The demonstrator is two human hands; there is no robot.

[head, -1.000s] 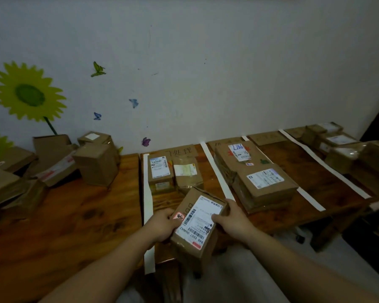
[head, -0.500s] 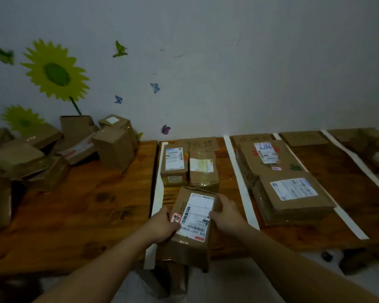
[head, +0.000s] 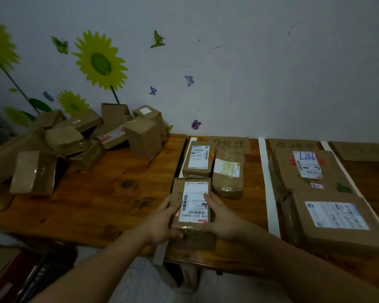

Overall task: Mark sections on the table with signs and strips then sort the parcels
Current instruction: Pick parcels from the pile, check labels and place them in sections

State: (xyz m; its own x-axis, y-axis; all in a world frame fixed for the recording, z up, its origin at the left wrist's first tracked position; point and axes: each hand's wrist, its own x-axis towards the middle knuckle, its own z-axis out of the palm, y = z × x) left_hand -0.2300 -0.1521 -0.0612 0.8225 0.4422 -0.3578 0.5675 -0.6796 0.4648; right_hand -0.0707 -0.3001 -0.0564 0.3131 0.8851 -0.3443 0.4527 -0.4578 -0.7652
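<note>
Head view — brown parcel (head: pixel 191 204), white label (head: pixel 195 199)

Pale wall (head: pixel 271 73) (sunflower stickers (head: pixel 100 62)) backs a wooden table (head: pixel 109 193); floor (head: pixel 144 285) seemingly tiled.

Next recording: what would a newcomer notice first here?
The left hand and right hand grip a labelled parcel near the table's front edge, in front of a handwritten cardboard sign. A jumbled pile of parcels sits at far left against the wall; a white strip runs front to back on the right.
</note>
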